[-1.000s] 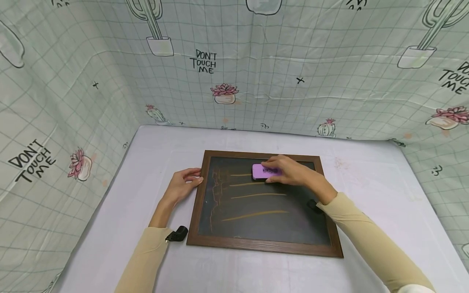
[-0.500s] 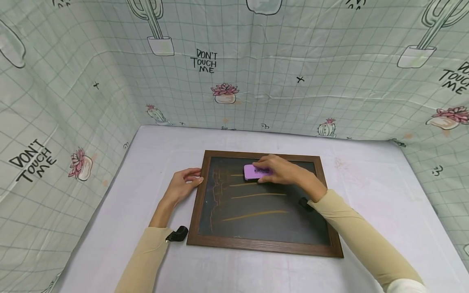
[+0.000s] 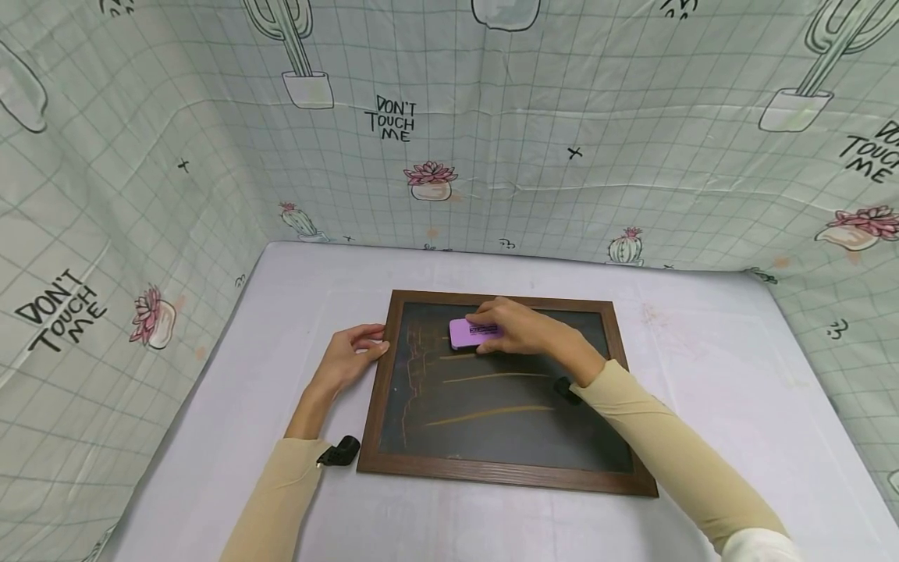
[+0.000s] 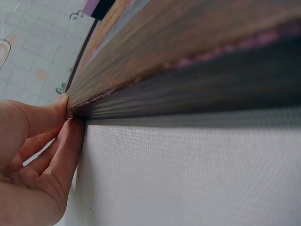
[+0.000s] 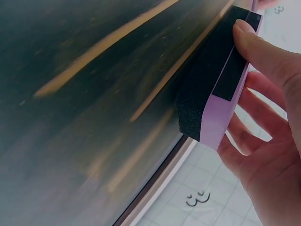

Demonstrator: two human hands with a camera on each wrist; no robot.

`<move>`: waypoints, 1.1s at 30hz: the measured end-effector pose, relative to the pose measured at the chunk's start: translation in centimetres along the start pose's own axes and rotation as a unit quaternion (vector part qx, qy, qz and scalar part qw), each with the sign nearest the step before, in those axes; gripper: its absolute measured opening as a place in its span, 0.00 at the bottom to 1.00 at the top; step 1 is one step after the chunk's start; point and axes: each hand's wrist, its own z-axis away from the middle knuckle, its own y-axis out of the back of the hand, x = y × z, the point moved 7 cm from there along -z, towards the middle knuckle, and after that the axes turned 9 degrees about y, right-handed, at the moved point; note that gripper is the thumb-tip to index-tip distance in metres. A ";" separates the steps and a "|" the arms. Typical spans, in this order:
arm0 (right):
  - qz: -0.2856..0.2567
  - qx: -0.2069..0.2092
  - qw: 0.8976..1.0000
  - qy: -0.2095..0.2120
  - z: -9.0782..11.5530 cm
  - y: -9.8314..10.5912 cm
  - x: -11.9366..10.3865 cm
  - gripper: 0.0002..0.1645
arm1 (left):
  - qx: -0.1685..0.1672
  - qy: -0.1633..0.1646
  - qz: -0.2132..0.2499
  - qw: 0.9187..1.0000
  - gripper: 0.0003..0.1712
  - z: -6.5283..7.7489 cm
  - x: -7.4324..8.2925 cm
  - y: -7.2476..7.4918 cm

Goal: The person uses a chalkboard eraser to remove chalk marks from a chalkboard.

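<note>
A framed blackboard [image 3: 492, 437] lies flat on the table, with several yellow chalk lines [image 3: 492, 411] and a fainter wavy scrawl down its left side. My right hand [image 3: 523, 328] grips a purple board eraser [image 3: 467, 334] near the top of the board. In the right wrist view the eraser's dark felt [image 5: 200, 80] lies against the board, thumb on one side and fingers on the other. My left hand [image 3: 346, 357] pinches the left side of the brown wooden frame [image 4: 127, 66], thumb above and fingertips lower on its edge.
White cloth covers the table [image 3: 485, 523] around the board. A grid-patterned curtain [image 3: 506, 125] with cactus prints hangs behind and at both sides. A black wrist camera [image 3: 340, 450] sits by the left sleeve, close to the frame.
My right hand has slid the eraser leftward along the top chalk lines, and the uppermost line now shows only a short bit at its left. My left hand and the blackboard stay in place.
</note>
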 end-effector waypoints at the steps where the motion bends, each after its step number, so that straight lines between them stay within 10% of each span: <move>1: 0.000 -0.001 1.000 0.001 -0.2 0.0 -0.1 0.36 | 0.000 0.000 0.000 1.000 0.25 0.0 0.0 0.0; 18: 0.007 -0.006 1.000 0.030 -3.0 -0.9 -1.6 0.34 | 0.004 0.002 0.003 1.000 0.25 0.3 0.0 0.2; 33: 0.027 -0.026 0.999 -0.001 -1.5 -0.5 -0.6 0.35 | 0.000 0.000 0.016 1.000 0.25 0.4 0.1 0.1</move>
